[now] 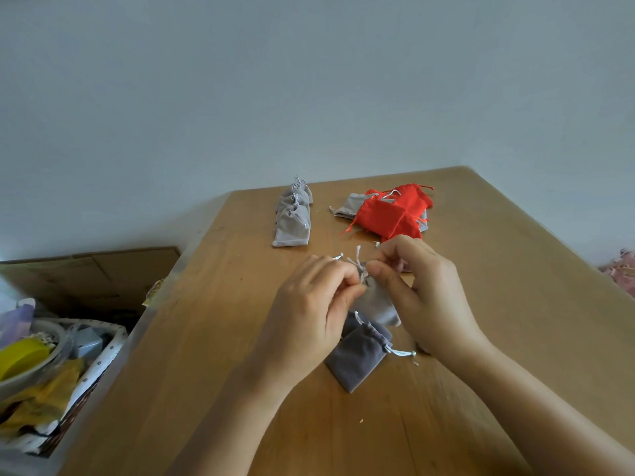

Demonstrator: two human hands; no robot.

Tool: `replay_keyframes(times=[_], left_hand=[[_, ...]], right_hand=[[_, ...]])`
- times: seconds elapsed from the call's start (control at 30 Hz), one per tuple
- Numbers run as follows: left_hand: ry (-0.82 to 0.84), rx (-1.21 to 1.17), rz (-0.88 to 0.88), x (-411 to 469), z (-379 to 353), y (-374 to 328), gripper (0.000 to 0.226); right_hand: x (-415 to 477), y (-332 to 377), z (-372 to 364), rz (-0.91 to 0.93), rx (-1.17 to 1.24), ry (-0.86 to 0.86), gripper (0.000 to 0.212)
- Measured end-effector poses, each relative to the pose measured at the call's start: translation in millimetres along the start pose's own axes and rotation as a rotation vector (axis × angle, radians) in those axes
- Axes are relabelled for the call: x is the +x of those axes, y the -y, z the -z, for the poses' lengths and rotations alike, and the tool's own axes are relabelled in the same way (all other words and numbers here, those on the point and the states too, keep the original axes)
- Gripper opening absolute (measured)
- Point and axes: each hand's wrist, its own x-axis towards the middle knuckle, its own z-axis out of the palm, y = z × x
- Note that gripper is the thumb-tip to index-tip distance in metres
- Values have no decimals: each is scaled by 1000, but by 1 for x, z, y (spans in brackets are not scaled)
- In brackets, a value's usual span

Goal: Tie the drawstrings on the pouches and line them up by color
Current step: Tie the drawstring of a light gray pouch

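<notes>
Both the left hand (309, 304) and the right hand (422, 290) pinch the drawstrings (357, 261) of a light grey pouch (376, 304) held just above the wooden table (206, 338). A darker grey pouch (357, 360) lies beneath it. Farther back sit a row of tied grey pouches (292, 214) and, to its right, a heap of red pouches (395, 211) lying over a grey one.

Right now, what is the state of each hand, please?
Left hand: closed, pinching the drawstring of the light grey pouch.
Right hand: closed, pinching that pouch's drawstring too.
</notes>
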Motion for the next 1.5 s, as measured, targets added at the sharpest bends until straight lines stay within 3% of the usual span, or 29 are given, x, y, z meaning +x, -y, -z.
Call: replay_keyframes(times=[0.27, 0.47, 0.67, 0.87, 0.97, 1.1, 1.2, 1.27, 1.37, 1.5], left_hand=[[-15, -130, 96, -1, -2, -1, 14], [42, -415, 353, -6, -8, 6, 5], [184, -662, 672, -7, -17, 12, 42], [257, -1025, 850, 0, -10, 19, 28], [331, -1006, 871, 1, -9, 21, 17], [314, -890, 897, 10, -11, 30, 9], [165, -844, 955, 30, -3, 59, 13], [60, -816, 1006, 41, 4, 81, 13], [-40, -794, 1098, 50, 5, 112, 14], [-102, -777, 1251, 47, -10, 148, 16]], right_hand=[[1, -4, -3, -90, 87, 43, 9], [2, -18, -5, -220, 339, 174, 14], [9, -18, 2, -259, 595, 169, 12], [16, -25, 13, -311, 676, 250, 13], [17, -30, 17, -327, 664, 295, 12], [18, -46, 15, -357, 454, 258, 9], [19, -80, 18, -356, -236, 260, 22], [18, -102, 24, -433, -484, 325, 35], [15, -127, 31, -517, -563, 354, 43], [16, -130, 31, -478, -607, 323, 42]])
